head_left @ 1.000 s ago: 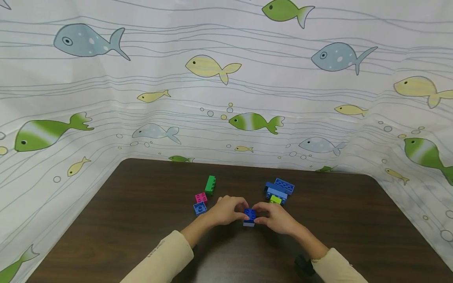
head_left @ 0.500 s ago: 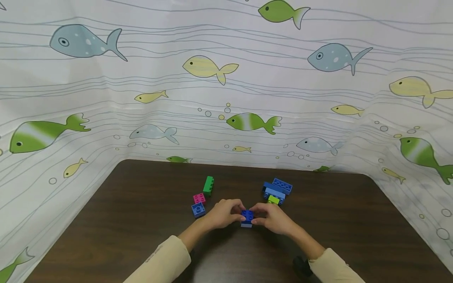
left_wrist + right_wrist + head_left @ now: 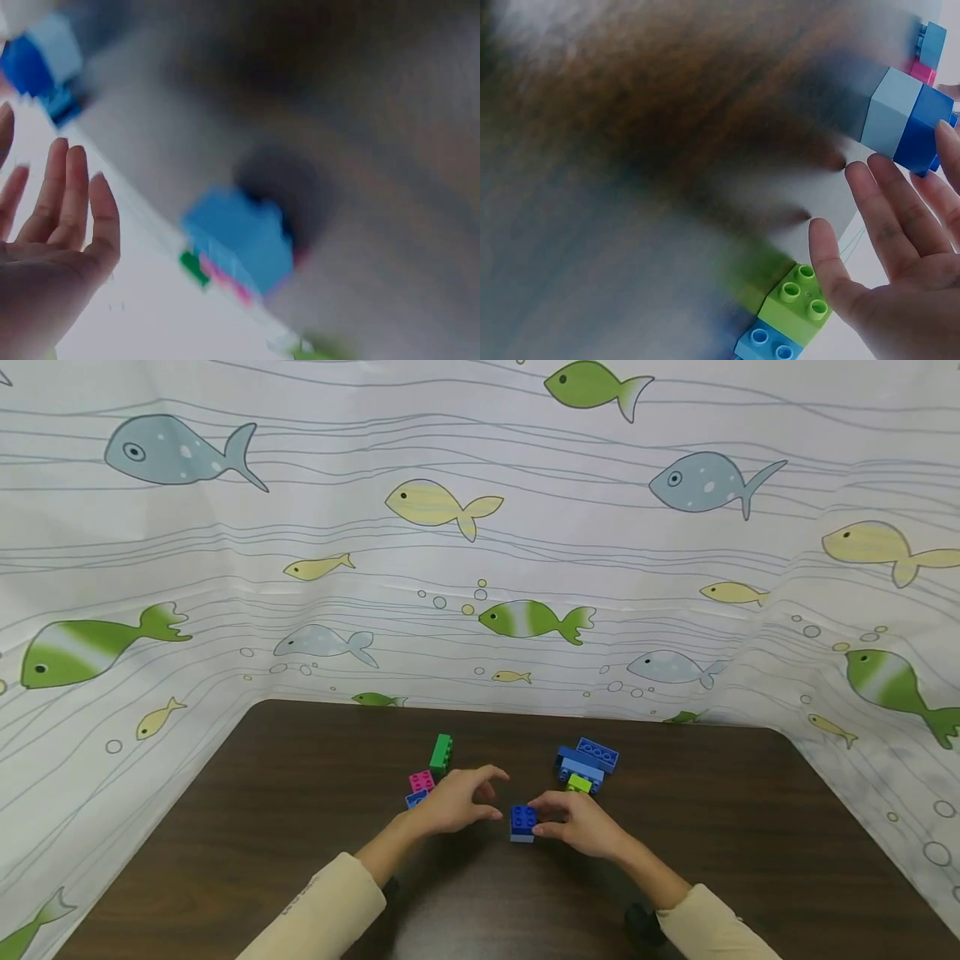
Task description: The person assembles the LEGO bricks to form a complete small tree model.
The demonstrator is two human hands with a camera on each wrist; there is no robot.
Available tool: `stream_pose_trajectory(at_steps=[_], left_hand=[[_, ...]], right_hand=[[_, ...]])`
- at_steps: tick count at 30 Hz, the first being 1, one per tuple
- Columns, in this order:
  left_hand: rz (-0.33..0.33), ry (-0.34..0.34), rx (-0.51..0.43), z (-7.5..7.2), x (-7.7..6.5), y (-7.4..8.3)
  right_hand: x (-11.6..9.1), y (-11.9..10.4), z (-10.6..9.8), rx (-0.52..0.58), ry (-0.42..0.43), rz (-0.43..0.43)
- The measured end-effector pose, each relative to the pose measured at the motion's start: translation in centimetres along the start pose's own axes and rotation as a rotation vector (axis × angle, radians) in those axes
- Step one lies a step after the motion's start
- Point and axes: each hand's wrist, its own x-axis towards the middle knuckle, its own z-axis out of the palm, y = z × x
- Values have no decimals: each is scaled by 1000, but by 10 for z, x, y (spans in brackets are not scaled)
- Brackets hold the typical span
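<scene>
Two stacked bricks stand near the middle of the table: a dark blue toy brick (image 3: 523,817) on top of a light blue brick (image 3: 889,112). My right hand (image 3: 585,828) holds this stack from its right side, with the thumb against the dark blue brick in the right wrist view. My left hand (image 3: 450,802) is apart from the stack on its left, fingers spread with nothing in them. Just behind the left wrist lies a blue square brick (image 3: 240,240), partly covered in the head view. A pink brick (image 3: 422,781) touches it.
A long green brick (image 3: 441,753) lies behind the pink one. At the back right, several blue bricks (image 3: 585,760) lie in a cluster with a lime green brick (image 3: 799,300) in front. A fish-print sheet (image 3: 525,527) surrounds the dark wooden table (image 3: 337,760).
My left hand has let go of the stack and moved left, its fingers opening and now partly covering the blue square brick. The right hand stays at the stack.
</scene>
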Motion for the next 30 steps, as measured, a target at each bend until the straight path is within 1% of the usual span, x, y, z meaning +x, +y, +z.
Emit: stream_pose_trajectory(at_steps=[2, 5, 7, 10, 15, 18, 21, 26, 28, 30], left_hand=[[-15, 27, 13, -13, -2, -3], [-57, 70, 73, -30, -10, -9], [-88, 96, 122, -38, -17, -13], [-127, 116, 179, -45, -29, -21], [-190, 133, 197, -44, -43, -32], [-229, 140, 219, -40, -47, -37], [-247, 148, 249, -36, -48, -39], [-228, 161, 238, -33, -47, -40], [-207, 161, 218, -32, -47, -41], [-172, 158, 183, -32, -47, -43]], right_hand=[[0, 0, 0, -8, 2, 5], [-1, -1, -1, -15, 2, 11], [-1, -1, -1, -17, -1, 12], [-1, -1, 0, -20, 0, 10], [-1, -1, 0, -27, 3, 5], [-1, -2, 0, -32, 5, -1], [-1, -2, 0, -35, 7, -6], [-2, -3, 0, -40, 13, -12], [-2, -3, 0, -41, 13, -10], [-2, -3, 0, -40, 11, -4]])
